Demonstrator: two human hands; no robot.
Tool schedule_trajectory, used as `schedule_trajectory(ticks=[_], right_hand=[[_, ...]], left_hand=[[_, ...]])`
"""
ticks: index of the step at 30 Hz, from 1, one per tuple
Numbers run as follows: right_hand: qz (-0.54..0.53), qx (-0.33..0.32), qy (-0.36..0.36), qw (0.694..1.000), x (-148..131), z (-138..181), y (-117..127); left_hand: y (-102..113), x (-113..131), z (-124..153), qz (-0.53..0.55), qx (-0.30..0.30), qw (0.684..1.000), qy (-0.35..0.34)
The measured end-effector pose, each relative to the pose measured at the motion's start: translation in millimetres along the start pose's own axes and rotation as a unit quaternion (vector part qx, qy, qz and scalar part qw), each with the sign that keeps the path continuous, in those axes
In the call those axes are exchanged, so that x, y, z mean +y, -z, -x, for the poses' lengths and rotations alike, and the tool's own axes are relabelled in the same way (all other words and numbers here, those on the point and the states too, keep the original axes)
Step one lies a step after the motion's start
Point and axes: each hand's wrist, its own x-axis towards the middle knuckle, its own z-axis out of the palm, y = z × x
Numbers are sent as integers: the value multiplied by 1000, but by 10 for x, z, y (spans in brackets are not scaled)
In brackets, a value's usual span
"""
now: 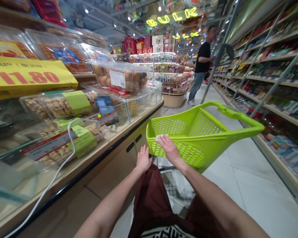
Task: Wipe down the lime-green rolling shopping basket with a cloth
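Note:
My right hand [169, 148] lies flat on the near rim of a lime-green plastic shopping basket [201, 132], pressing a small white cloth or tissue [159, 138] under its fingers. My left hand [143, 160] rests on my raised knee in dark red shorts [151, 195], fingers bent down over the fabric, holding nothing that I can see. The basket tilts away from me with its long green handle [240, 117] pointing right.
A glass-fronted counter [94, 158] with boxed biscuits and a yellow 11.80 price sign [24, 77] runs along my left. Stocked shelves [275, 76] line the right. A person in a black shirt [202, 62] stands down the tiled aisle [250, 185].

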Motion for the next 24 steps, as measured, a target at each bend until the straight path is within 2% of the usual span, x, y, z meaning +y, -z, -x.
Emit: schedule_trajectory(ticks=[3, 6, 9, 11, 16, 18, 20, 24], right_hand=[[5, -31, 18, 999, -43, -59, -224], [6, -107, 38, 993, -111, 225, -520], [7, -157, 59, 986, -162, 478, -657], [4, -156, 71, 985, -177, 445, -611], [3, -55, 67, 996, -110, -146, -321], [6, -47, 59, 997, -53, -239, -284], [6, -80, 65, 995, -13, -120, -316], [24, -166, 55, 984, 12, 435, -431]], left_hand=[[-3, 5, 24, -6, 0, 1000, -14], [3, -53, 71, -11, -10, 1000, -18], [-12, -167, 96, -18, -25, 1000, -6], [-36, -231, 96, -18, -28, 999, 4], [-76, -214, 82, -6, -26, 1000, 8], [-68, -158, 83, 1, -25, 1000, -1], [-50, -101, 86, 9, -24, 1000, -12], [-16, -12, 83, 21, -25, 999, -26]])
